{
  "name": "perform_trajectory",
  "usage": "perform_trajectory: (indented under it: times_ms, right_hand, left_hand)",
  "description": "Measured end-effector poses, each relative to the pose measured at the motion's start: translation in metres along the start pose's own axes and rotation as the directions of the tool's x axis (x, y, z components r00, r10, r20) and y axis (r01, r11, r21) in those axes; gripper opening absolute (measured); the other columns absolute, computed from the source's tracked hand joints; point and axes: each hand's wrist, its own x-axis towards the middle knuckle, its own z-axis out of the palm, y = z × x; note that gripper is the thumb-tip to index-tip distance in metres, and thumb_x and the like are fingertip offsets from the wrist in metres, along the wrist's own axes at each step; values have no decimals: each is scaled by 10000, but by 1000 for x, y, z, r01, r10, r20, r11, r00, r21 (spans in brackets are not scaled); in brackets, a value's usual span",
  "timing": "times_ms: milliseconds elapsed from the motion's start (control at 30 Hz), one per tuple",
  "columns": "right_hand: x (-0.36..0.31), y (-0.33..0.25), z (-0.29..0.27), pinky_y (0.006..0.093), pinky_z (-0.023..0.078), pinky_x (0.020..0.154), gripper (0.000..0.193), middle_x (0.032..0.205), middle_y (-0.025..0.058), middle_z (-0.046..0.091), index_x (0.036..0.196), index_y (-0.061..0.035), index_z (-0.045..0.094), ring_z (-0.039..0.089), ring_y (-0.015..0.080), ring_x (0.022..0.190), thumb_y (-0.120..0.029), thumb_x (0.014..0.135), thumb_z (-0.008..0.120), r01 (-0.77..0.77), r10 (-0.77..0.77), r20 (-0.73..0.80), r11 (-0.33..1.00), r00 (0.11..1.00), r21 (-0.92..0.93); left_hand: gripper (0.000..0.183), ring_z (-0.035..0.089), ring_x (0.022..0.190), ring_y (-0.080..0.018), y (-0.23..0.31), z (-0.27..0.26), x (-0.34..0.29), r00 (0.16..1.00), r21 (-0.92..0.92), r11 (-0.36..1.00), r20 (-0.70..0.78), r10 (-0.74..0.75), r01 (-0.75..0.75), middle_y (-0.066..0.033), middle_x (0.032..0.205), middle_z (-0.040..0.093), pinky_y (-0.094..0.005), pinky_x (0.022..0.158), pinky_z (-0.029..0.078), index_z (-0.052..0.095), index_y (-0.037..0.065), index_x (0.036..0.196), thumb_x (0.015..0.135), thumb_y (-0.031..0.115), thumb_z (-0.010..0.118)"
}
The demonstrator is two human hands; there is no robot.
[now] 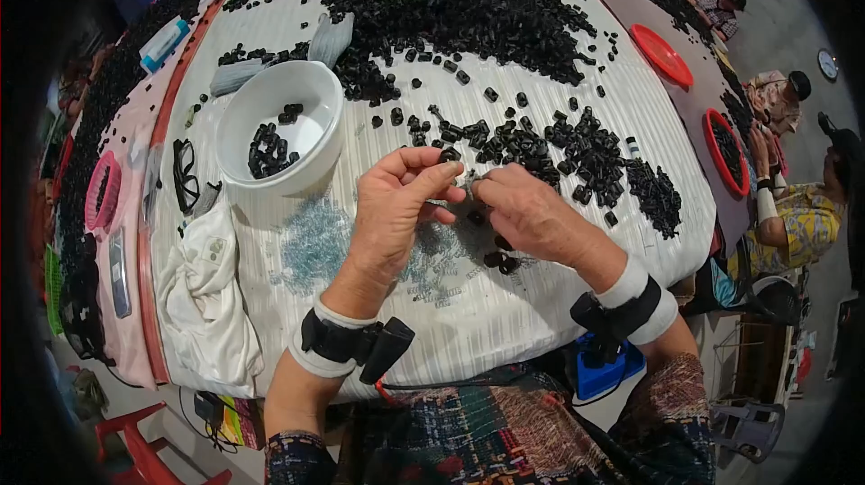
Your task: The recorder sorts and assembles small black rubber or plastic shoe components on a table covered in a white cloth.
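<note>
While left fingers (436,178) pinch black part (449,155) | white bowl (315,123) — black pieces (268,151)

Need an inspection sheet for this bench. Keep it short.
Surface: white striped cover, rippled, largely strewn with pieces.
Job's things: black parts heaped at the far side and clustered by the hands; more in the white bowl; pale coil-like pieces scattered at the near side.
Clutter: glasses and a crumpled white cloth, left side.
Hands: left hand pinches a small black piece; right hand beside it, fingers curled, grip hidden.
Cables: dark cable hanging below the table, lower left.
Surroundings: other people at right; red stool lower left.
</note>
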Motion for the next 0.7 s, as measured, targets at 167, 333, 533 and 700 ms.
perform_trajectory:
  times_ms: [167, 333, 533, 700]
  right_hand:
    - [9, -1, -17, 413, 453, 674, 161, 814, 134, 569, 935, -3, 543, 566, 326, 763, 37, 779, 542, -60, 138, -228, 946, 964, 319]
    - [25, 17, -8, 401, 455, 820, 294, 951, 150, 588, 1056, -22, 525, 541, 330, 938, 19, 764, 529, -15, -9, -274, 996, 962, -86]
    - [24, 8, 14, 391, 455, 804, 339, 908, 117, 586, 1054, -29, 526, 554, 305, 912, 21, 721, 550, 83, -108, -162, 984, 981, -155]
    - [7, 8, 2, 411, 482, 704, 229, 841, 135, 579, 1014, -28, 526, 569, 324, 820, 18, 790, 519, -23, 10, -228, 998, 974, -54]
  left_hand:
    - [216, 657, 694, -145, 3, -1, 1, 998, -84, 996, -51, 30, -34, -121, 906, 673, -220, 488, 530, 559, 2, 1012, 839, 76, 666]
    - [221, 652, 696, -140, 7, -3, 1, 996, -53, 997, -76, 46, -50, -126, 917, 671, -226, 491, 531, 555, 0, 1020, 848, 96, 656]
    - [232, 652, 701, -141, 5, -9, 4, 986, -83, 989, -123, 110, -120, -126, 939, 666, -235, 500, 535, 546, 4, 1042, 857, 101, 647]
    - [219, 652, 707, -145, 5, -11, 4, 984, -102, 985, -124, 128, -140, -132, 940, 664, -239, 499, 534, 543, 3, 1046, 868, 94, 633]
